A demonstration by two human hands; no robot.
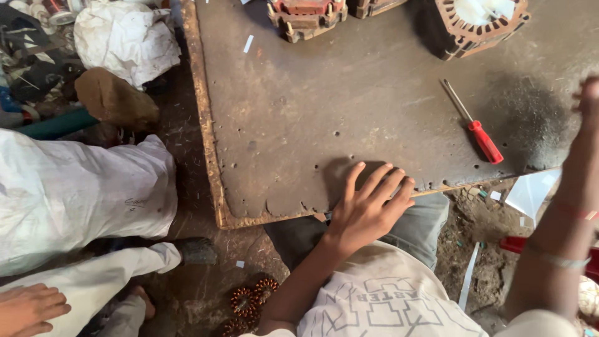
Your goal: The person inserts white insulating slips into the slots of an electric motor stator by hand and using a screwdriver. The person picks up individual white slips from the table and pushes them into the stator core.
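Grimy workshop floor, worn brown board (299, 106) laid flat as worktop. Left hand (368, 206) fingers spread, palm down on board's near edge, holding nothing. Right hand (589, 100) raised at frame edge, blurred, can't tell grip. Red-handled screwdriver (477, 128) lies untouched between hands. Motor stators (477, 25) at far edge, not yet worked on. Another person's white sleeve (81, 187) off to left.

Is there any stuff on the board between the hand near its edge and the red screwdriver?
No. Only bare board lies between the left hand, resting flat on the near edge, and the red-handled screwdriver to its right.
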